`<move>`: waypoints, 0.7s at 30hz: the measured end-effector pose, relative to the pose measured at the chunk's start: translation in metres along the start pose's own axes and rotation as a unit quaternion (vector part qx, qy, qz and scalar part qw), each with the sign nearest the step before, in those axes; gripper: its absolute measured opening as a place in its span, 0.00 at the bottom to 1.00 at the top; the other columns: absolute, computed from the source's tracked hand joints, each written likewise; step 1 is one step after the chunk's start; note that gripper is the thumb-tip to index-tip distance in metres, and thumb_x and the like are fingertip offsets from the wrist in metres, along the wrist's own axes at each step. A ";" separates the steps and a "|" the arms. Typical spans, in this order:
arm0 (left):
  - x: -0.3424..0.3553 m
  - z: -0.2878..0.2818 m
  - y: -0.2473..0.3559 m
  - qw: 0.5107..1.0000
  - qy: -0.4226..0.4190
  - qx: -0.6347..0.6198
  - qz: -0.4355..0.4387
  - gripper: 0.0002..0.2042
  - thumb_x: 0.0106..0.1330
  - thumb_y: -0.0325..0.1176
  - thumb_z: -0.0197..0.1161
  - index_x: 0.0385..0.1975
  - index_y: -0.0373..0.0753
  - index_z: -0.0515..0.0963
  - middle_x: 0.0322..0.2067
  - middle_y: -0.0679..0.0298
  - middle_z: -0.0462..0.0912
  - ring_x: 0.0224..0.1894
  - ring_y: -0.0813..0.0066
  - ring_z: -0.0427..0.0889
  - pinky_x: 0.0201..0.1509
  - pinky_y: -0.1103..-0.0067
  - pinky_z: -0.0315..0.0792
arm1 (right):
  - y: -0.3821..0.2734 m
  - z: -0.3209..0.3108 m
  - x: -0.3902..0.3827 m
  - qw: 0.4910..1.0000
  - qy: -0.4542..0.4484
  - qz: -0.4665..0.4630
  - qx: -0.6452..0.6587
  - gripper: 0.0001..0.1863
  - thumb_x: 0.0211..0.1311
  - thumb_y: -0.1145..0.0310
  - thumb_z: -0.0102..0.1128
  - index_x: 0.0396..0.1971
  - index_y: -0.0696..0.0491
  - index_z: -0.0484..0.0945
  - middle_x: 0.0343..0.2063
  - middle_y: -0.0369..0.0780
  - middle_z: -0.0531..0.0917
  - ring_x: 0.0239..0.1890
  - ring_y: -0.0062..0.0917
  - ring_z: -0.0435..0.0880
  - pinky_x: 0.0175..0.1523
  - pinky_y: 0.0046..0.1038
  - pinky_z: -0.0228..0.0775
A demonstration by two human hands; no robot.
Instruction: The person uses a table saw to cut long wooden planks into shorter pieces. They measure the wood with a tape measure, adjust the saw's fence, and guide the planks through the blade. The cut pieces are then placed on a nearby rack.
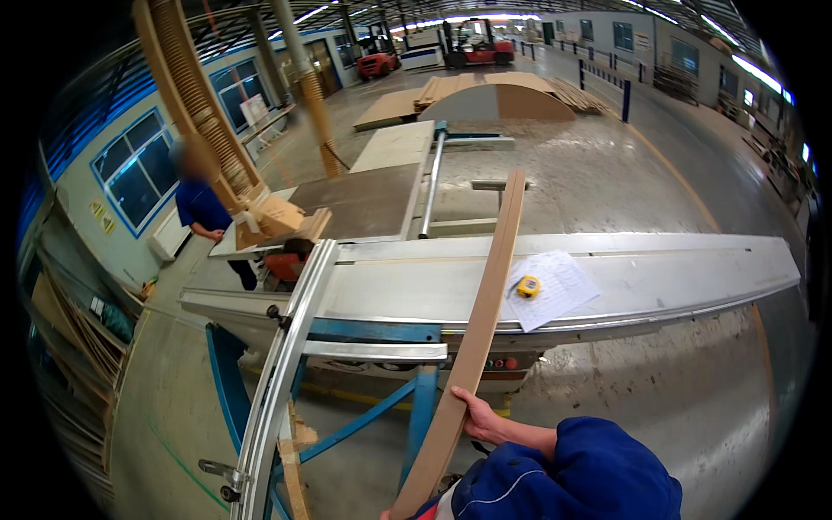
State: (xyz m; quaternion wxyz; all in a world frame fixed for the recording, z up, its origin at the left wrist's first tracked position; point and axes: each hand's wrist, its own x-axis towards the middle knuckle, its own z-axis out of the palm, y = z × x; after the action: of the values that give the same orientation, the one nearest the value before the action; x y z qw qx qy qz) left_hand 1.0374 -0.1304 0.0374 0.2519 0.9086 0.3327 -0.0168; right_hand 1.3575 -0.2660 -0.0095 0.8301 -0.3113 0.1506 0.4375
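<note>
A long, narrow brown wooden board (485, 321) slants from the bottom edge up across the silver sliding table (390, 286) of a panel saw. My right hand (478, 416) is closed on the board's right edge, its thumb toward the upper face. At the board's near end, a sliver of skin shows at the bottom edge; it may be my left hand, but its fingers are hidden. Just right of the board, a yellow tape measure (528, 286) rests on a written paper sheet (555, 290) on the table.
A silver fence rail (286, 373) with clamps runs along the left, above a blue frame (422, 416). Another person (201, 208) in blue stands beyond the saw at left. Stacked boards (494, 100) lie farther back, with red forklifts (481, 48) behind.
</note>
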 end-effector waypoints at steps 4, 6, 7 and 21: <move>0.004 0.023 0.052 0.999 -0.027 0.017 0.017 0.27 0.64 0.51 0.66 0.60 0.44 0.76 0.44 0.50 0.87 0.46 0.46 0.85 0.47 0.58 0.78 | -0.042 -0.042 -0.032 1.000 -0.001 -0.029 0.012 0.24 0.64 0.61 0.72 0.55 0.55 0.77 0.49 0.40 0.83 0.53 0.31 0.82 0.63 0.40 0.74; 0.002 0.036 0.081 0.998 -0.046 0.027 0.019 0.27 0.64 0.52 0.65 0.60 0.45 0.76 0.44 0.50 0.87 0.47 0.46 0.85 0.47 0.59 0.78 | -0.063 -0.070 -0.049 0.999 0.014 -0.049 0.017 0.23 0.64 0.64 0.72 0.55 0.56 0.77 0.49 0.40 0.83 0.53 0.30 0.82 0.61 0.39 0.75; 0.000 0.044 0.097 0.998 -0.055 0.033 0.022 0.27 0.65 0.52 0.65 0.60 0.46 0.76 0.44 0.50 0.87 0.47 0.46 0.85 0.47 0.59 0.78 | -0.074 -0.083 -0.057 0.998 0.025 -0.064 0.016 0.23 0.63 0.65 0.72 0.55 0.56 0.77 0.49 0.40 0.83 0.53 0.30 0.82 0.61 0.39 0.75; -0.047 0.064 0.198 0.985 -0.164 0.049 -0.026 0.23 0.67 0.51 0.60 0.60 0.54 0.77 0.45 0.52 0.87 0.48 0.45 0.84 0.47 0.58 0.76 | -0.173 -0.188 -0.125 0.987 0.094 -0.113 0.064 0.18 0.65 0.70 0.66 0.52 0.58 0.75 0.47 0.42 0.82 0.51 0.34 0.82 0.61 0.42 0.75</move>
State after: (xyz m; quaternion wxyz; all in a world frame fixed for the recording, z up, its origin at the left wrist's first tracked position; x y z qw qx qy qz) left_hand 1.1312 -0.3175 0.0796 0.2578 0.8958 0.3094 -0.1881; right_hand 1.4323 -0.5396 -0.0206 0.8747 -0.3119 0.2194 0.2990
